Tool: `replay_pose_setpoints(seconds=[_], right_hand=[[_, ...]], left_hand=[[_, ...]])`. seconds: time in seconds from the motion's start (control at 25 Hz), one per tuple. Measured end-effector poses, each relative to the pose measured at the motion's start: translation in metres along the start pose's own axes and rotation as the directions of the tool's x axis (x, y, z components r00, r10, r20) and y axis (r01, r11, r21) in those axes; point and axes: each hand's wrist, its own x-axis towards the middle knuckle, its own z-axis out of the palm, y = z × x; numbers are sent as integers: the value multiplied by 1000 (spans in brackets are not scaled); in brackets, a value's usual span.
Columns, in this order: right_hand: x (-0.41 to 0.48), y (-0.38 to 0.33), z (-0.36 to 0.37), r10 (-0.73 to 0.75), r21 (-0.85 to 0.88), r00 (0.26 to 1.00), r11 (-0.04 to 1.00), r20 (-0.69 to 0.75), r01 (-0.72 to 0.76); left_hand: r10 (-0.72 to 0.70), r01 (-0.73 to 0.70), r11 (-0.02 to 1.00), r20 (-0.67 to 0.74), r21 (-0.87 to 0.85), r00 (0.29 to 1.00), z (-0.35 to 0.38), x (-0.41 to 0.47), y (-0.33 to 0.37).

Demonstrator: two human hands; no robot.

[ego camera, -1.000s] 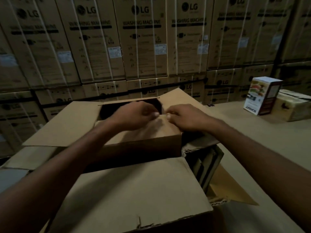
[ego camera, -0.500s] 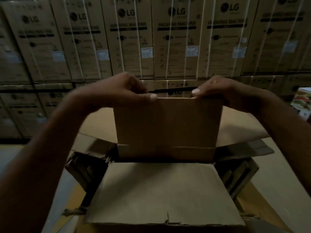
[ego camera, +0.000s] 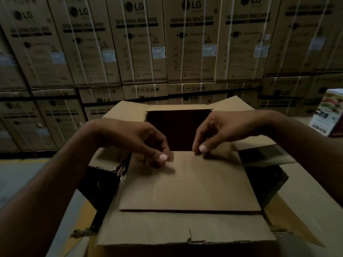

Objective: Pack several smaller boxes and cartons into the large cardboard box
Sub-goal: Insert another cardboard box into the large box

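Note:
A large brown cardboard box (ego camera: 185,230) stands in front of me with its flaps spread outward. Both hands hold one plain flap (ego camera: 187,182) by its far edge. That flap lies nearly flat, folded toward me over the box's near flap. My left hand (ego camera: 144,143) pinches the edge on the left, and my right hand (ego camera: 219,132) pinches it a little to the right. Just beyond the hands is a dark opening (ego camera: 178,128) whose contents are hidden. I cannot tell whether the held flap belongs to a smaller box inside.
A wall of stacked LG washing machine cartons (ego camera: 191,45) fills the background. At the far right edge stands a colourful printed carton (ego camera: 326,112). Dark crumpled cardboard (ego camera: 100,182) shows at the box's left side, with grey floor (ego camera: 22,179) beyond it.
Half a second ago both hands held the flap upright. It is now folded down toward me, exposing the dark opening behind it. The view has tilted down slightly.

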Motion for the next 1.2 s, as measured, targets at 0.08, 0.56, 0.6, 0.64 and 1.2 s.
replay_pose_setpoints(seconds=[0.08,0.56,0.6,0.64,1.2], right_hand=[[20,8,-12,77,-79,982,993,-171,-92],[154,84,-62,274,-641,912,649,-307,-410],[160,93,-70,242,-671,913,620,-328,-406],[167,102,-77,192,-712,916,581,-352,-395],[255,176,-137,201,-404,890,834,-409,-374]], left_hand=[[-26,30,999,-112,31,993,-11,10,-3],[-191,445,669,-441,595,877,-96,159,-60],[-183,446,656,-445,609,877,-107,171,-66],[-185,448,637,-440,628,879,-116,181,-71],[-98,456,767,-621,451,778,-168,265,-124]])
